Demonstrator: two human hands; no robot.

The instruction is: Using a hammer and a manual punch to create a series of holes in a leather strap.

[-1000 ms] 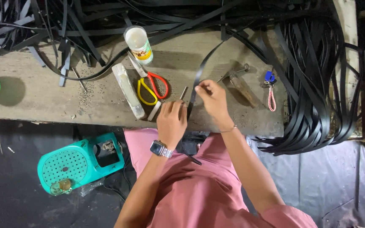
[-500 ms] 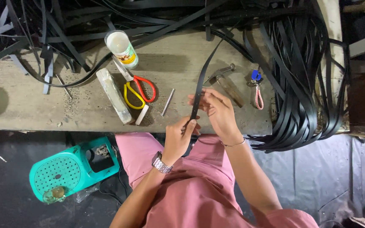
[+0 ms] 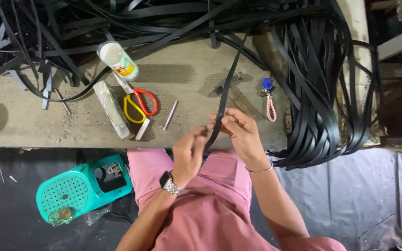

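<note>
From the head view I saw a worn wooden bench (image 3: 70, 121) heaped with black straps. My left hand (image 3: 189, 153) and right hand (image 3: 240, 132) both pinched one black strap (image 3: 224, 93) at the bench's near edge, red-and-yellow scissors (image 3: 138, 104) nearby.

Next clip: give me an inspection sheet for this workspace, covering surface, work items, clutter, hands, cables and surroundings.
Surface: worn wooden bench, gritty specks near its front edge.
Job's things: one black strap runs from the far pile down to the hands.
Clutter: scissors with red and yellow handles, lying white bottle, pale bar, small metal strip, blue key ring with pink cord.
Hands: left hand and right hand both pinch the strap at the bench edge; wristwatch on the left.
Cables: nothing seen; only heaps of black strips at the back and hanging over the right end.
Surroundings: teal plastic stool on dark floor.
</note>
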